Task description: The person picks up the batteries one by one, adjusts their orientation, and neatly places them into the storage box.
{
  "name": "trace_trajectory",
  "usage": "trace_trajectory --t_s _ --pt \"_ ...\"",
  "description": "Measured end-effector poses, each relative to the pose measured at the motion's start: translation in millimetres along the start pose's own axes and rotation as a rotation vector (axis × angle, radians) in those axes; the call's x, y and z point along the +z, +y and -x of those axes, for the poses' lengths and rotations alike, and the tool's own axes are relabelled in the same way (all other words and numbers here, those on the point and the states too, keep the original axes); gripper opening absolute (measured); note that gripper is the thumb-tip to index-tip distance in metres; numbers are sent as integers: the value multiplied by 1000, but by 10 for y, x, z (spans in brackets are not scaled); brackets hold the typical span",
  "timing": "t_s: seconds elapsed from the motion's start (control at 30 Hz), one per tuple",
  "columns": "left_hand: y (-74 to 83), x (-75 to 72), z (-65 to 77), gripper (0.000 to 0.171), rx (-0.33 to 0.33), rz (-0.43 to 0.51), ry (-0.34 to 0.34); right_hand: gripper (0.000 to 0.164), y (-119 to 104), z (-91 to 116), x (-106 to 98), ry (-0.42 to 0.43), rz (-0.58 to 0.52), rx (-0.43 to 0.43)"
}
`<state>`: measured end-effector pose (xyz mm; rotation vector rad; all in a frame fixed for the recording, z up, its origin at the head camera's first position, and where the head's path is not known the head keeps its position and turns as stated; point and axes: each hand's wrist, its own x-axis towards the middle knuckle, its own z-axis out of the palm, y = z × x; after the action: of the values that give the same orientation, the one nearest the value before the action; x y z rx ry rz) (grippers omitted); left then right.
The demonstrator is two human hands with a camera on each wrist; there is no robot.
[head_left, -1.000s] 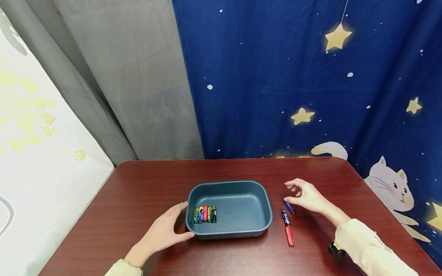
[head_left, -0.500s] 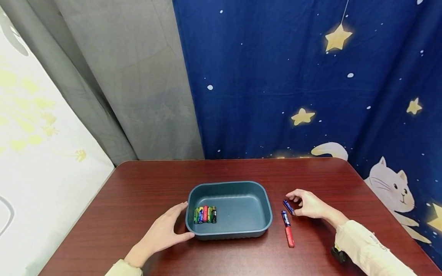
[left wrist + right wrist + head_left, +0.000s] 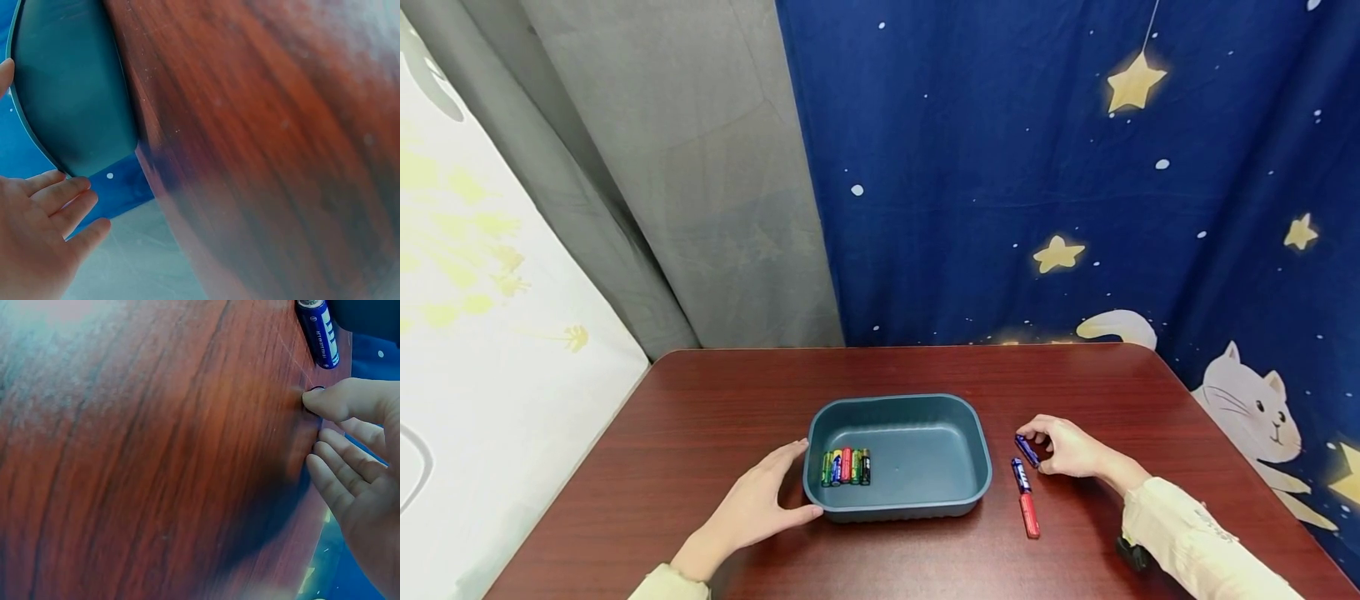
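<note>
My left hand (image 3: 756,504) is at the left end of a blue-grey plastic bin (image 3: 917,506), fingers spread and fingertips at its rim. In the left wrist view those fingers lie along the bin's wall (image 3: 75,87). Right of the bin, my right hand (image 3: 1071,452) pinches a dark blue battery (image 3: 1027,451) by its two ends between thumb and fingers, low over the table. The right wrist view shows only that battery's end, at the thumb (image 3: 350,400). Just nearer lie a blue-and-white battery (image 3: 1021,475) and a red battery (image 3: 1029,515), end to end.
Inside the bin, at its left, several batteries (image 3: 846,467) stand side by side in a row, green, blue, red and black. The dark red wooden table (image 3: 737,392) ends at the back against a grey curtain (image 3: 745,250) and a blue starry curtain (image 3: 955,208).
My right hand has come down and nearer to the dark blue battery, and its thumb and fingers have closed on it. The left hand and the bin have stayed put.
</note>
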<state>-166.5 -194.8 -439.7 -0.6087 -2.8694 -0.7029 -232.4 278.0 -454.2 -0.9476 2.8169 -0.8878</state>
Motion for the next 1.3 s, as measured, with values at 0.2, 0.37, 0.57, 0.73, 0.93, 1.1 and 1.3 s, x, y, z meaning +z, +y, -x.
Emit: trace_trajectory --t_s 0.2,0.37,0.57,0.73,0.93,1.1,1.3 --pt "-3 3 1 91 1 4 1 39 -9 1 14 14 -7 11" --pt "-2 8 2 92 -3 2 -4 37 -6 16 45 46 -6 25" --pt "5 4 5 91 -5 7 -1 36 9 36 53 78 -28 29" --pt "6 2 5 91 0 4 0 38 -21 14 -1 96 -31 42" --pt "-3 4 6 91 13 0 15 40 -161 -103 -118 118 -26 15" --pt "-5 8 6 90 23 -9 23 40 -323 -224 -195 123 -39 8" --pt "1 4 9 90 21 -11 22 41 -497 -359 -246 141 -88 -10"
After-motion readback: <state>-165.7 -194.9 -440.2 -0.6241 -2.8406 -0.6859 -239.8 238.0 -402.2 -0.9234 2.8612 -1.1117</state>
